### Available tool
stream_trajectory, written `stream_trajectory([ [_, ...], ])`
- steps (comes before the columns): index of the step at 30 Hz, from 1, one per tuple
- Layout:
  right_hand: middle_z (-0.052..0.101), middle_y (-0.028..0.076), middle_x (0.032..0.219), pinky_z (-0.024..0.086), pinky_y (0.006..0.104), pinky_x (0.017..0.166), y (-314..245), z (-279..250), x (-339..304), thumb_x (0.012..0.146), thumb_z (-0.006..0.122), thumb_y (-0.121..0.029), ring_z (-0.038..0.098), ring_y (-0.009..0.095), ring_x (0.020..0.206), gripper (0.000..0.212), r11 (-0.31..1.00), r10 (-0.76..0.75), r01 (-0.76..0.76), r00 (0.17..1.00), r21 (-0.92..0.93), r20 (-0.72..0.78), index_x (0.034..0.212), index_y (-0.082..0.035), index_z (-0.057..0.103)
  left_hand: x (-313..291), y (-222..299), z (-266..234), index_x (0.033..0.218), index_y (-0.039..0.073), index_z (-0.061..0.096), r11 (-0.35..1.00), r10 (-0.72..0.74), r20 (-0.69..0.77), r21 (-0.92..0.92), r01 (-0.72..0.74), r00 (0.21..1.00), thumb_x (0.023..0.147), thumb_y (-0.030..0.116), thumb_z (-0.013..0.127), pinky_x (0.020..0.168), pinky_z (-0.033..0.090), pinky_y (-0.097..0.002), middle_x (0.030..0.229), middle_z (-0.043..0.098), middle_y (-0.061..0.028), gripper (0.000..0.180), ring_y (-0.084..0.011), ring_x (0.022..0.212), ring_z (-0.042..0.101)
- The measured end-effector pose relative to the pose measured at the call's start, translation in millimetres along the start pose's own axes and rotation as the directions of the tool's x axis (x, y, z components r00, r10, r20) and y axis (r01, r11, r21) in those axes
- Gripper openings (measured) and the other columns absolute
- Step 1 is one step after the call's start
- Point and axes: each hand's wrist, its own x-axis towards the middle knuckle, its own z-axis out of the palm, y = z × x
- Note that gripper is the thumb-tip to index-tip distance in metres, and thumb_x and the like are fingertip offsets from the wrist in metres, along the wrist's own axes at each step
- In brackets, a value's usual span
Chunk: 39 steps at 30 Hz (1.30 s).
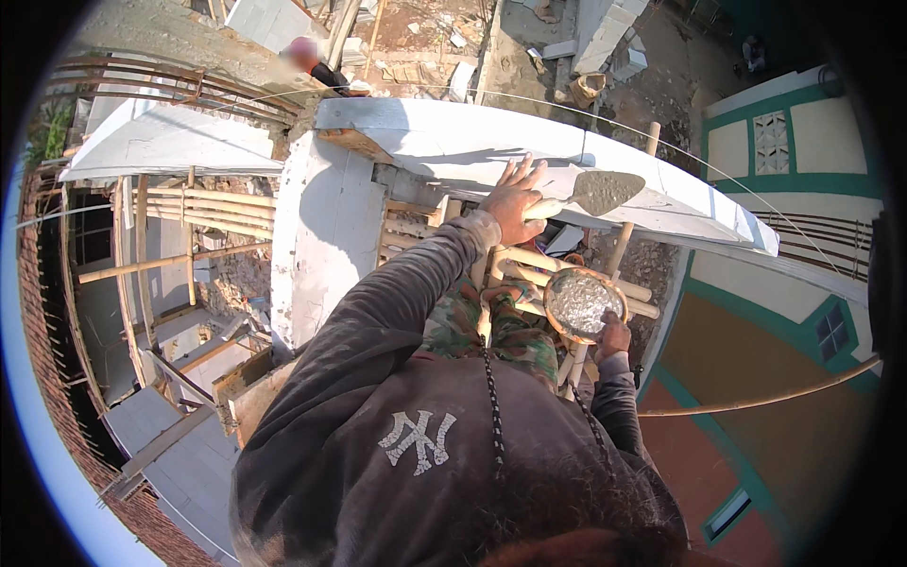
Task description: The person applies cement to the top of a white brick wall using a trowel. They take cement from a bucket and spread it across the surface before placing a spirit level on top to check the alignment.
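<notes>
My left hand (513,205) reaches forward, its fingers stretched against the side of a long white block wall (463,142). The light handle of a pointed trowel (605,192) is tucked at its thumb, and the blade, coated in grey mortar, points right. My right hand (614,335) grips the near right rim of a round bucket (552,319) with its fingers closed. Wet grey mortar (583,302) fills the bucket, which is in front of my body beside bamboo poles (529,257).
A white block pillar (326,236) stands left of my arm. Beyond it are bamboo scaffolding (222,203) and a lower opening. A thin string (652,129) runs over the wall. Another person (326,74) is at the far left. A green-trimmed building (803,274) stands right.
</notes>
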Motion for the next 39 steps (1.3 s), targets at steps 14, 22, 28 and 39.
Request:
stream_trajectory([
  [14, 0.054, 0.001, 0.09, 0.049, 0.0342, 0.059, -213, 219, -178, 0.093, 0.066, -0.026, 0.048, 0.012, 0.062, 0.035, 0.996, 0.089, -0.088, 0.829, -0.029, 0.552, 0.116, -0.001, 0.065, -332, 53, -45, 0.143, -0.002, 0.046, 0.624, -0.781, -0.566, -0.692, 0.362, 0.264, 0.089, 0.009, 0.059, 0.097, 0.049, -0.0368, 0.123, 0.06, -0.0159, 0.057, -0.0211, 0.11, 0.061],
  [22, 0.045, -0.002, 0.08, 0.046, 0.0344, 0.071, -326, 315, -328, 0.093, 0.066, -0.023, 0.046, 0.009, 0.068, 0.03, 0.996, 0.035, 0.065, 0.42, -0.068, 0.907, 0.113, 0.0, 0.067, -402, 92, -44, 0.116, -0.003, 0.061, 0.612, -0.729, -0.652, -0.758, 0.228, -0.209, 0.091, 0.012, 0.059, 0.08, 0.051, -0.0325, 0.098, 0.067, -0.0086, 0.029, -0.0155, 0.087, 0.062],
  [28, 0.044, -0.003, 0.078, 0.043, 0.0341, 0.07, -343, 430, -392, 0.093, 0.066, -0.019, 0.042, 0.009, 0.062, 0.019, 0.988, 0.042, 0.145, 0.11, -0.058, 0.993, 0.101, -0.003, 0.067, -412, 138, -56, 0.104, -0.002, 0.057, 0.595, -0.682, -0.615, -0.781, 0.189, -0.394, 0.093, 0.019, 0.064, 0.067, 0.047, -0.0293, 0.087, 0.061, -0.0053, 0.024, -0.0127, 0.076, 0.057],
  [39, 0.048, 0.002, 0.077, 0.044, 0.0366, 0.061, -319, 553, -423, 0.092, 0.065, -0.014, 0.044, 0.012, 0.062, 0.014, 0.946, 0.185, 0.279, -0.042, -0.166, 0.982, 0.093, -0.001, 0.066, -377, 172, -39, 0.103, -0.002, 0.058, 0.578, -0.642, -0.553, -0.804, 0.139, -0.532, 0.093, 0.02, 0.067, 0.069, 0.048, -0.0323, 0.085, 0.061, -0.0081, 0.025, -0.0152, 0.076, 0.057],
])
